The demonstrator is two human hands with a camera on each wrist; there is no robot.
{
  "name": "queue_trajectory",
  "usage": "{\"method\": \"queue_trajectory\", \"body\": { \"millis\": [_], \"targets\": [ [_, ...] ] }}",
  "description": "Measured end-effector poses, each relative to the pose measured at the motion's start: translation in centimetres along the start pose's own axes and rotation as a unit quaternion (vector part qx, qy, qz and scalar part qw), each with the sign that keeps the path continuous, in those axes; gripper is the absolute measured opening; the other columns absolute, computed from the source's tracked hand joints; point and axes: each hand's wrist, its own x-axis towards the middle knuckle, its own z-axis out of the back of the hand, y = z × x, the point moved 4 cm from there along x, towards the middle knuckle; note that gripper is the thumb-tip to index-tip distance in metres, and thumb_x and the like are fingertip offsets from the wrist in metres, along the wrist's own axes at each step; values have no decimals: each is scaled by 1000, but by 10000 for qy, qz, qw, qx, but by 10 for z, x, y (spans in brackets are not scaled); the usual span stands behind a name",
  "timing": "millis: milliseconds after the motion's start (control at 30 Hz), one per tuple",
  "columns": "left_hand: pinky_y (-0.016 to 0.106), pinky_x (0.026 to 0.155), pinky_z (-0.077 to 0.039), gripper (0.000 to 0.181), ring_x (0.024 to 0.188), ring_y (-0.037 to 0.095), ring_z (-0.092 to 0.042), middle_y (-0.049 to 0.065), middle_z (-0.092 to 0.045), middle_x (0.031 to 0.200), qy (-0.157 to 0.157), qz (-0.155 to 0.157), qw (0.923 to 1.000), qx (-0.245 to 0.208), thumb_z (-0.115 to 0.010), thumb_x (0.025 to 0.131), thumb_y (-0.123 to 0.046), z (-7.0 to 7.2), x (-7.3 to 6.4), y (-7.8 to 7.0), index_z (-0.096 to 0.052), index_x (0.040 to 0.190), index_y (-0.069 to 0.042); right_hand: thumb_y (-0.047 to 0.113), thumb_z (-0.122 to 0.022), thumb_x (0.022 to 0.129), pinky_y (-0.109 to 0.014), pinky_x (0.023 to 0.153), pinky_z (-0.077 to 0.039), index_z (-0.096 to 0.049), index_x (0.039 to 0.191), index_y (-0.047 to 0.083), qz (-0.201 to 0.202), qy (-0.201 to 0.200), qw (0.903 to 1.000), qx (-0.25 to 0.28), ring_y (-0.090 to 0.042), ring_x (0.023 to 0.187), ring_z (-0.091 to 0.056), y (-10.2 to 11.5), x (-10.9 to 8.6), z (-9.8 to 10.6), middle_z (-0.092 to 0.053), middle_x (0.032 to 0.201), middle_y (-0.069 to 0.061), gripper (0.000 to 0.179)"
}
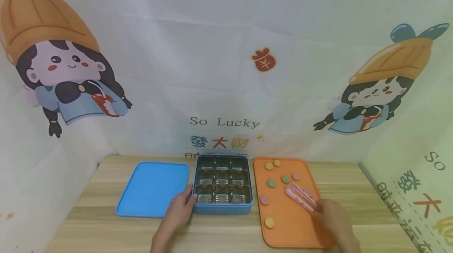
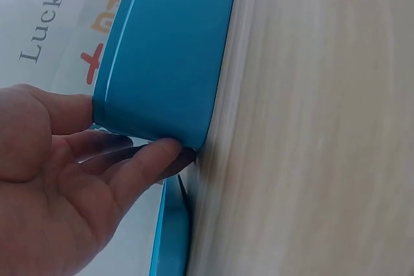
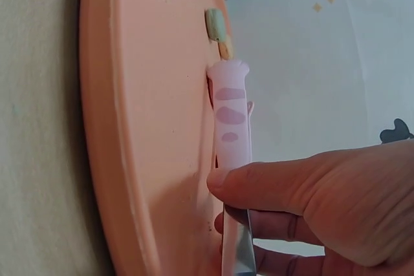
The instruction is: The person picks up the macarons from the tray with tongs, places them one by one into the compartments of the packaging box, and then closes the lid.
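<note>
My left hand (image 1: 182, 207) holds the left side of a blue box (image 1: 223, 209); in the left wrist view, the thumb lies at its rim and the fingers lie against its side. Inside the box are several dark compartments with ridged bottoms. On the right, my right hand (image 1: 334, 217) pinches pink paw-tipped tongs (image 3: 231, 117) between thumb and fingers. Their two arms stand apart over an orange tray (image 1: 283, 235). A pink cookie (image 1: 308, 192) lies beside the tongs' arms. Further round cookies lie spread on the tray, among them a green cookie (image 1: 271, 183) and a yellow cookie (image 1: 269, 222).
Left of the box lies a flat blue lid (image 1: 153, 188) on the wooden table (image 1: 219, 237). A printed cloth (image 1: 219, 80) hangs behind the table and along its sides. The orange tray has a raised rim and sits close to the box's right side.
</note>
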Motion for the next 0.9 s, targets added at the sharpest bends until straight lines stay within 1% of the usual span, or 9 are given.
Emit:
{"method": "queue_trajectory", "body": {
  "millis": [167, 233, 333, 467, 567, 633, 767, 833, 900],
  "targets": [
    [62, 110, -34, 51, 134, 52, -40, 34, -42, 145, 60, 86, 9999, -40, -46, 104, -15, -1, 0, 0, -37, 145, 13, 16, -78, 80, -39, 51, -45, -69, 79, 14, -54, -3, 10000, -28, -20, 63, -58, -1, -1, 1, -68, 75, -5, 9],
    [62, 110, -34, 51, 134, 52, -40, 34, -42, 145, 64, 121, 9999, -31, -45, 105, -16, 0, 0, 0, -36, 146, 13, 17, -78, 80, -44, 54, -49, -73, 88, 11, -1, -91, 9999, -42, -26, 68, -65, 0, -1, 3, -72, 82, -10, 11],
    [62, 110, -34, 51, 135, 51, -39, 34, -41, 146, 40, 185, 9998, -29, -44, 105, -17, 0, 1, 0, -35, 146, 12, 16, -76, 82, -41, 51, -47, -73, 88, 8, 36, -252, 9996, 90, -24, 64, -62, 5, 1, 7, -71, 79, -10, 10],
    [62, 110, -34, 51, 136, 51, -38, 33, -40, 147, 9, 225, 9997, -105, -43, 106, -18, -1, 0, 1, -35, 147, 12, 13, -73, 83, -33, 46, -37, -71, 82, 6, 177, -554, 9977, 360, -17, 57, -46, 17, 4, 15, -59, 66, -3, 8],
    [62, 111, -34, 50, 136, 50, -38, 32, -40, 148, -26, 228, 9996, -154, -43, 106, -17, -1, -1, 2, -35, 147, 11, 12, -75, 81, -34, 47, -38, -73, 87, 3, 442, -896, 9940, 454, -17, 57, -47, 31, 7, 20, -60, 67, -5, 11],
    [61, 111, -34, 50, 136, 50, -38, 32, -40, 147, -49, 214, 9996, -158, -44, 105, -16, -1, -1, 2, -35, 147, 11, 13, -77, 81, -33, 49, -41, -75, 97, 0, 601, -1077, 9912, 485, -18, 59, -50, 40, 9, 22, -65, 74, -8, 20],
    [61, 112, -33, 50, 136, 50, -39, 32, -40, 147, -59, 171, 9997, -191, -44, 105, -15, -2, -2, 0, -36, 146, 12, 14, -78, 83, -29, 52, -44, -74, 103, -5, 707, -1138, 9881, 760, -19, 64, -54, 59, 14, 22, -69, 84, -15, 28],
    [60, 112, -33, 50, 137, 49, -38, 32, -40, 147, -50, 166, 9996, -213, -44, 105, -15, -3, -2, -2, -36, 145, 13, 13, -79, 83, -27, 53, -44, -73, 104, -7, 842, -1192, 9859, 823, -18, 64, -53, 69, 17, 20, -69, 84, -16, 30],
    [60, 112, -33, 50, 137, 49, -38, 32, -40, 147, -37, 174, 9995, -253, -44, 105, -15, -2, -3, -2, -36, 145, 13, 11, -80, 81, -25, 52, -41, -74, 95, -5, 1021, -1281, 9830, 828, -16, 62, -50, 80, 20, 17, -63, 77, -12, 21]
  ]
}}
